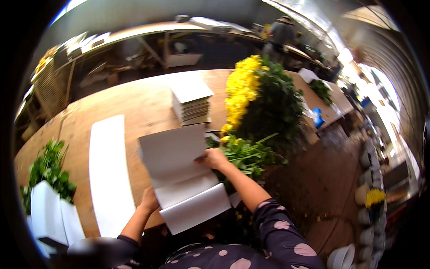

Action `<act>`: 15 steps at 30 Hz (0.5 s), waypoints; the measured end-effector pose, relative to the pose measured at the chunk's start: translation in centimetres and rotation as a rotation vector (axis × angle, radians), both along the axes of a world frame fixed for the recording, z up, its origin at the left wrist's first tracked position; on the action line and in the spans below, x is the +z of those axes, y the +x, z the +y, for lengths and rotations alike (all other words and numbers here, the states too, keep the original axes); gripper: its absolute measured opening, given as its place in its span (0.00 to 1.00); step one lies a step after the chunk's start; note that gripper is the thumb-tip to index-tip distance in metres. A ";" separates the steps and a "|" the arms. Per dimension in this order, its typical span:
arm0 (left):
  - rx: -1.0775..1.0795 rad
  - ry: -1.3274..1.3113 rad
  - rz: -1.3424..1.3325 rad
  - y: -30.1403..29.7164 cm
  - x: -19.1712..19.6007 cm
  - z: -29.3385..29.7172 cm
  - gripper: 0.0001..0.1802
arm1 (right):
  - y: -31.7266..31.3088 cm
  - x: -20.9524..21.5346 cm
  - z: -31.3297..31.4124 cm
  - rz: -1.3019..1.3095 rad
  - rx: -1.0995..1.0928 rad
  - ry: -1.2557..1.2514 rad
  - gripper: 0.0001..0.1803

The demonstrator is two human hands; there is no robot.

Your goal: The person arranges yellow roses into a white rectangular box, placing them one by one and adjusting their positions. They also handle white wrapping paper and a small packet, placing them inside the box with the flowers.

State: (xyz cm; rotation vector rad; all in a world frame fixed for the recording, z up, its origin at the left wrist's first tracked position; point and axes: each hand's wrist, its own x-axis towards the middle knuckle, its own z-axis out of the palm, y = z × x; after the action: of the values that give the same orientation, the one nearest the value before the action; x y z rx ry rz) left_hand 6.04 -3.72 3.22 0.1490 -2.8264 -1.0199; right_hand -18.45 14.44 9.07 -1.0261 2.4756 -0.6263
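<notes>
Over the near edge of the wooden table I hold a white cardboard sheet (174, 154), bent into panels, with its near end curling over. My right hand (212, 159) is closed on the sheet's right edge, thumb on the inner face. At the left edge my left hand (150, 199) grips lower down, its fingers partly hidden by the cardboard. Just right of the sheet lie cut green stems with a few yellow blooms (251, 154). Beyond them rises a big pile of yellow flowers (242, 89) with dark green leaves. A stack of folded white cardboard (192, 101) stands behind the sheet.
A long white strip (109, 170) lies flat on the wooden table (148, 98). Greenery (51, 170) and white wrapped bundles (51, 215) are at the left. Buckets (365, 217) line the right side. A person (281, 33) stands at the far bench.
</notes>
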 end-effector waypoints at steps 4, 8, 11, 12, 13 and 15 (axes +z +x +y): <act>0.136 0.014 0.139 1.4 -1.1 -0.1 0.26 | 0.9 0.6 -0.6 -0.007 -0.013 0.130 0.21; 0.388 0.377 0.324 2.4 2.1 0.1 0.20 | 0.3 0.7 -0.5 -0.058 -0.017 0.211 0.27; 0.306 0.055 0.574 1.1 4.9 0.3 0.15 | 0.4 1.5 -1.1 -0.035 0.037 0.206 0.26; 0.140 -0.079 0.543 0.3 6.1 0.6 0.12 | 0.3 1.8 -1.2 -0.032 0.044 0.220 0.26; 0.002 -0.084 0.400 -0.7 6.8 1.3 0.14 | 0.2 1.9 -1.2 -0.029 0.047 0.234 0.26; -0.112 -0.180 0.282 -2.8 6.6 2.6 0.29 | -0.3 1.4 -1.4 -0.030 0.067 0.220 0.26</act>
State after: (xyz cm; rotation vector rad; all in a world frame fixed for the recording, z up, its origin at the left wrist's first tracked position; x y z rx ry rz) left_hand 3.25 -1.15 9.78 -0.1607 -2.6714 -0.7328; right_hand -18.75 12.99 10.46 -1.0009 2.4088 -0.3375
